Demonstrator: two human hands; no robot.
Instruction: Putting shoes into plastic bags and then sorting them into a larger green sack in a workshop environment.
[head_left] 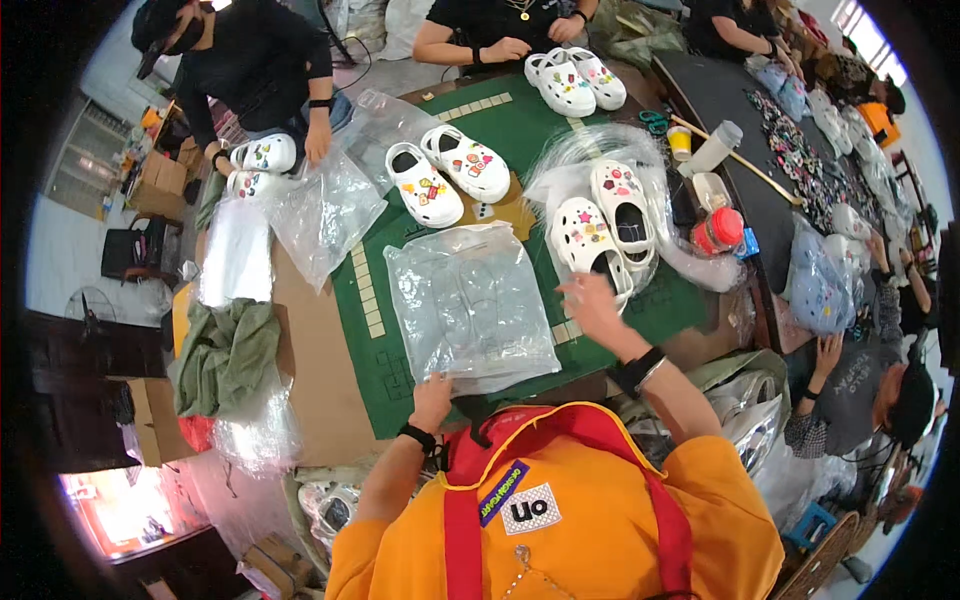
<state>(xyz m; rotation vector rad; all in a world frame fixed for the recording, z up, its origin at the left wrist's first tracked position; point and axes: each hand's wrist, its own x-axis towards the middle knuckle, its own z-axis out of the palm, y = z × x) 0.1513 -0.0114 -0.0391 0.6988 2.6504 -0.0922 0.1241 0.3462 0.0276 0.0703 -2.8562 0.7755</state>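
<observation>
l hand [432, 402] holds clear bag [470, 305] corner nr green mat's [690, 302] near edge; pull taut. r hand [594, 310] part-curled at white clogs [582, 238], grip unclear; take both heels.

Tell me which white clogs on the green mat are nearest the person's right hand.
The pair at right, amid clear plastic: the right hand is at its near end; the other pairs sit farther away.
</observation>
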